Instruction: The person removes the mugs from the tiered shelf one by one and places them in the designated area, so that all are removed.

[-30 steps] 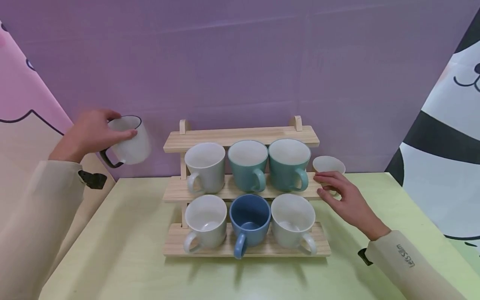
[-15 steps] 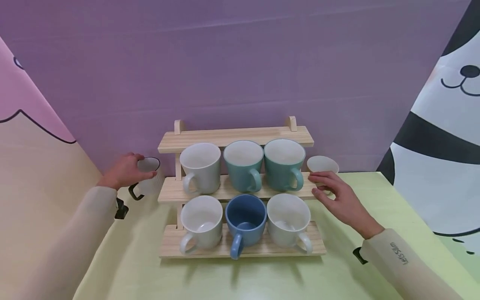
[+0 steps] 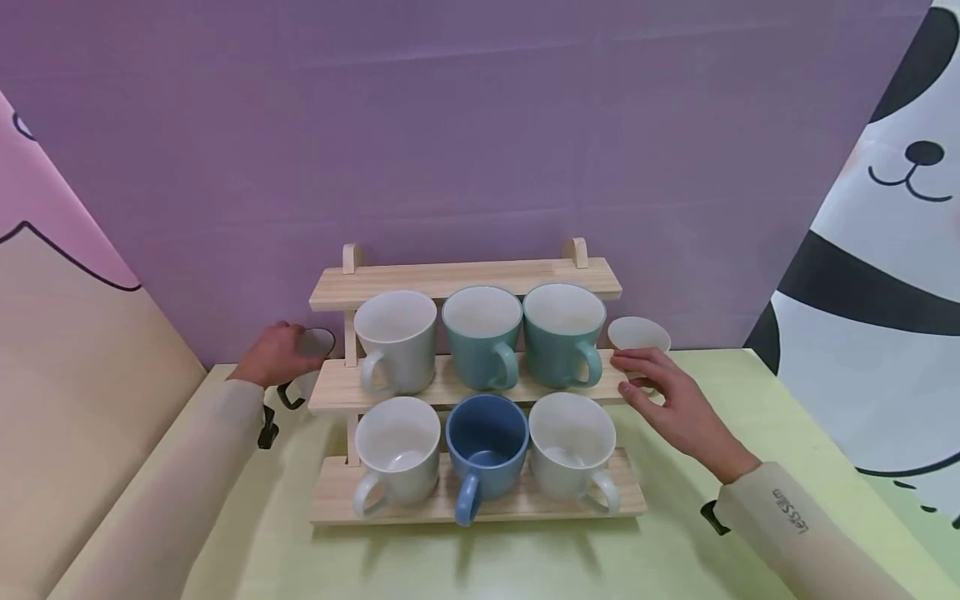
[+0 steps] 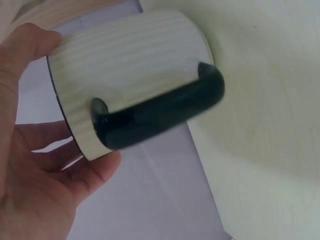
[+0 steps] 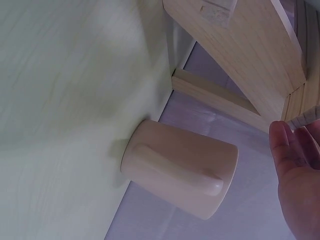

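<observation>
My left hand point(image 3: 273, 358) grips a white ribbed mug point(image 4: 135, 65) by its dark rim, thumb on one side and fingers on the other. The mug's dark handle point(image 4: 165, 110) points toward the front. Its base is at or just above the tabletop, left of the wooden rack point(image 3: 465, 273); contact cannot be told. My right hand point(image 3: 678, 408) touches the right end of the rack's middle shelf with its fingertips, fingers loosely bent. Below that hand, a plain white mug point(image 5: 180, 167) stands on the table beside the rack.
The middle shelf bears a white mug point(image 3: 397, 346) and two teal mugs point(image 3: 480, 350). On the bottom shelf stand a white mug point(image 3: 397, 450), a blue mug point(image 3: 487, 450) and another white mug point(image 3: 572, 446). A purple backdrop point(image 3: 465, 125) rises behind the table point(image 3: 480, 567).
My left hand has carried the dark-handled mug down and to the right, from the air to tabletop level beside the rack. My right hand stays at the shelf end while the view shifts slightly.
</observation>
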A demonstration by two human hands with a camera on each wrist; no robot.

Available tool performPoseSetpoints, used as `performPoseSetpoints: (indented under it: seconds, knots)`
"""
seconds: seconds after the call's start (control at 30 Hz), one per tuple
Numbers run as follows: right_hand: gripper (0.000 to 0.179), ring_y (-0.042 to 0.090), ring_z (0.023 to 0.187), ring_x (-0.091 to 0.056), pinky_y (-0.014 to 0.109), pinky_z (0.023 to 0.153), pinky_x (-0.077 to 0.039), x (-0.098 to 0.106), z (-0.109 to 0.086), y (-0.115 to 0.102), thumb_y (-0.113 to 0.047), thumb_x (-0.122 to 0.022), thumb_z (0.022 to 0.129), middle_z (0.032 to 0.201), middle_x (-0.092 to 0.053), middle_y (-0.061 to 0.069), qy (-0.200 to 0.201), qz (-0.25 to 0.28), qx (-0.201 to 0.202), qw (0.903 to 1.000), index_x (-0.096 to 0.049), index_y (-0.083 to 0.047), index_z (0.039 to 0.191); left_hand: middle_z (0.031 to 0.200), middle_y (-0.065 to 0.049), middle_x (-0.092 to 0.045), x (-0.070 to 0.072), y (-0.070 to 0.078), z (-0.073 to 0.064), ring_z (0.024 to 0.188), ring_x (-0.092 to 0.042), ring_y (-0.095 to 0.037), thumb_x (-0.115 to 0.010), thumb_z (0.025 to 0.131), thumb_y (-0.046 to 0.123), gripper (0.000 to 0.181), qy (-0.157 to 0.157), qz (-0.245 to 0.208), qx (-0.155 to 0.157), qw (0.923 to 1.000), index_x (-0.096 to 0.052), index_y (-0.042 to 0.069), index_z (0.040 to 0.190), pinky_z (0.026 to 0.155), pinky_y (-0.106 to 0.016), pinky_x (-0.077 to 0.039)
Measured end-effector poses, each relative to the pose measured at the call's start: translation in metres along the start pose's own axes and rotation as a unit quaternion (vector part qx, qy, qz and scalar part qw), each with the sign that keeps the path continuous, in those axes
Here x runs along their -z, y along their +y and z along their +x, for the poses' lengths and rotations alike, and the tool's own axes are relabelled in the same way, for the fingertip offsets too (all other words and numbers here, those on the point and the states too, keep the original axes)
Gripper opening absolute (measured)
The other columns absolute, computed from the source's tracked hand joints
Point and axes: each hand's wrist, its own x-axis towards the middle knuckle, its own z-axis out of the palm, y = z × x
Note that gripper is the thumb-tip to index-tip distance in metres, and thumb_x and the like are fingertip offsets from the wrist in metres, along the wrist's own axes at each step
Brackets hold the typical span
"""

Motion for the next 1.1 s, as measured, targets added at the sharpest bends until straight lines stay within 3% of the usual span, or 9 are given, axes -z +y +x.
performPoseSetpoints:
  seconds: [0.23, 0.43, 0.5, 0.6, 0.73, 0.8, 0.9, 0.97, 1.1]
  knots:
    - [0.035, 0.015, 0.106, -0.054, 0.016, 0.087, -0.043, -0.001, 0.000, 0.001, -0.014, -0.061, 0.094, 0.128, -0.050, 0.003, -0.005, -0.012, -0.010, 0.9999, -0.058, -0.003, 0.126, 0.109, -0.029, -0.054, -0.006, -0.009, 0.002, 0.096, -0.053, -0.039, -0.068, 0.081, 0.037, 0.066, 0.004, -0.004, -0.001, 1.0000, -0.052, -0.016, 0.117, 0.080, -0.051, -0.045]
    - [0.036, 0.019, 0.110, -0.051, 0.015, 0.087, -0.042, -0.001, 0.000, 0.001, -0.014, -0.060, 0.094, 0.129, -0.050, 0.004, -0.006, -0.010, -0.012, 0.9999, -0.057, -0.003, 0.128, 0.128, -0.035, -0.043, 0.007, -0.001, -0.007, 0.118, -0.038, -0.049, -0.062, 0.087, 0.035, 0.070, 0.023, -0.017, -0.009, 0.9996, -0.042, -0.016, 0.130, 0.095, -0.057, -0.035]
    - [0.037, 0.021, 0.112, -0.050, 0.013, 0.087, -0.041, -0.001, 0.000, 0.002, -0.015, -0.060, 0.094, 0.130, -0.049, 0.004, -0.005, -0.009, -0.015, 0.9998, -0.056, -0.003, 0.129, 0.130, -0.036, -0.039, 0.016, 0.005, -0.012, 0.121, -0.034, -0.051, -0.059, 0.089, 0.032, 0.066, 0.046, -0.029, -0.008, 0.9985, -0.040, -0.016, 0.131, 0.097, -0.059, -0.031]
    - [0.037, 0.023, 0.114, -0.049, 0.012, 0.087, -0.040, -0.002, -0.001, 0.002, -0.015, -0.060, 0.094, 0.130, -0.049, 0.004, -0.004, -0.006, -0.018, 0.9998, -0.056, -0.003, 0.129, 0.124, -0.033, -0.039, 0.028, 0.016, -0.022, 0.114, -0.037, -0.047, -0.054, 0.092, 0.026, 0.056, 0.105, -0.056, -0.009, 0.9929, -0.044, -0.016, 0.129, 0.094, -0.058, -0.034]
    - [0.037, 0.018, 0.112, -0.049, 0.013, 0.087, -0.041, -0.002, -0.001, 0.002, -0.016, -0.060, 0.094, 0.130, -0.049, 0.004, -0.004, -0.003, -0.021, 0.9998, -0.057, -0.003, 0.129, 0.113, -0.023, -0.043, 0.041, 0.035, -0.039, 0.100, -0.044, -0.037, -0.053, 0.092, 0.020, 0.044, 0.175, -0.085, -0.041, 0.9799, -0.051, -0.010, 0.125, 0.084, -0.051, -0.040]
    - [0.037, 0.014, 0.111, -0.050, 0.013, 0.087, -0.041, -0.002, -0.001, 0.002, -0.016, -0.061, 0.094, 0.129, -0.049, 0.004, -0.005, -0.003, -0.021, 0.9998, -0.057, -0.003, 0.128, 0.111, -0.019, -0.047, 0.048, 0.049, -0.048, 0.094, -0.048, -0.034, -0.055, 0.092, 0.020, 0.041, 0.191, -0.091, -0.073, 0.9746, -0.054, -0.006, 0.124, 0.079, -0.048, -0.042]
    - [0.037, 0.009, 0.110, -0.049, 0.013, 0.087, -0.041, -0.001, -0.001, 0.002, -0.015, -0.061, 0.093, 0.129, -0.050, 0.005, -0.002, -0.001, -0.019, 0.9998, -0.057, -0.002, 0.128, 0.111, -0.015, -0.051, 0.058, 0.075, -0.060, 0.088, -0.052, -0.029, -0.060, 0.091, 0.024, 0.042, 0.188, -0.097, -0.123, 0.9696, -0.055, -0.001, 0.125, 0.075, -0.044, -0.044]
    - [0.037, 0.007, 0.109, -0.049, 0.013, 0.086, -0.041, -0.001, -0.001, 0.002, -0.014, -0.062, 0.093, 0.129, -0.050, 0.005, 0.000, 0.001, -0.017, 0.9999, -0.057, -0.001, 0.128, 0.115, -0.013, -0.051, 0.064, 0.095, -0.067, 0.087, -0.054, -0.027, -0.062, 0.090, 0.030, 0.048, 0.165, -0.103, -0.149, 0.9696, -0.054, 0.002, 0.128, 0.074, -0.042, -0.044]
    - [0.037, 0.004, 0.108, -0.049, 0.012, 0.086, -0.041, -0.002, -0.001, 0.003, -0.014, -0.061, 0.093, 0.129, -0.050, 0.005, 0.002, 0.006, -0.016, 0.9999, -0.057, -0.001, 0.127, 0.129, -0.010, -0.046, 0.069, 0.132, -0.072, 0.097, -0.053, -0.026, -0.064, 0.084, 0.053, 0.073, 0.097, -0.096, -0.154, 0.9786, -0.047, 0.003, 0.135, 0.079, -0.043, -0.046]
